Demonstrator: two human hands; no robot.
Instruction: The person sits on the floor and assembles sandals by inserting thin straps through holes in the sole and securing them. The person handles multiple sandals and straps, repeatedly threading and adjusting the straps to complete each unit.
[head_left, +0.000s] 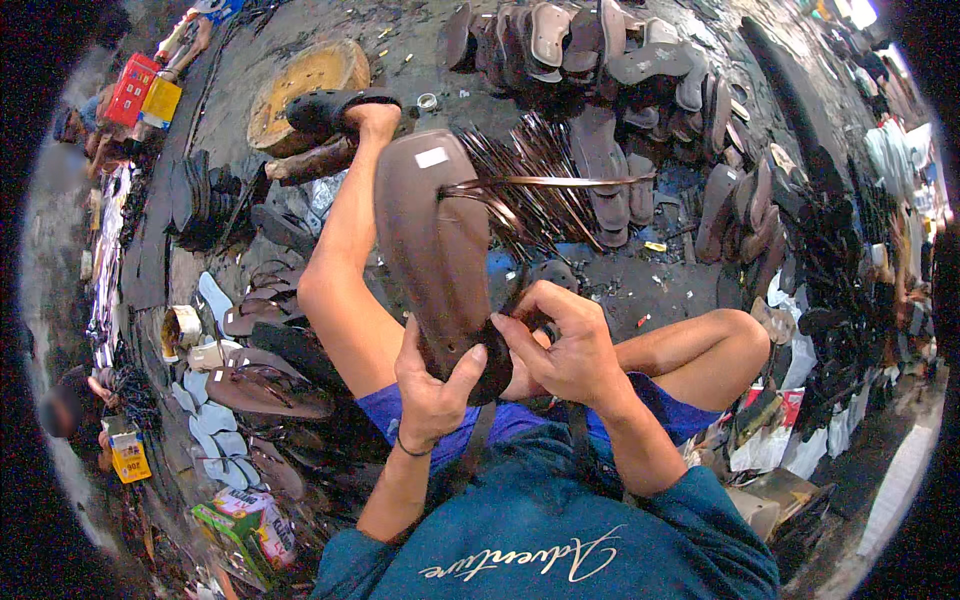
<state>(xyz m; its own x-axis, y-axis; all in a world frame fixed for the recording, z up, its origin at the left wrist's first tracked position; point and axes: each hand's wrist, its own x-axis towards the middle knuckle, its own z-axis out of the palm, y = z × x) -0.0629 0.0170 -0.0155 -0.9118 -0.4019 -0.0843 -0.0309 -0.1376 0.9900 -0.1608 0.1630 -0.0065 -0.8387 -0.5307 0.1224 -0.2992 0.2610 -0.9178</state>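
Brown sandal (430,235), smooth, round-ended, glossy strap (560,183) trailing, was held near-right of the round wooden block (290,95), left hand (430,403) grip clamped on its heel, right hand (577,352) grip bent at its edge, what it pinched unclear

Strap bundle (540,165) right of sandal (430,235); block (285,95) ahead left, soles (648,66) ahead right
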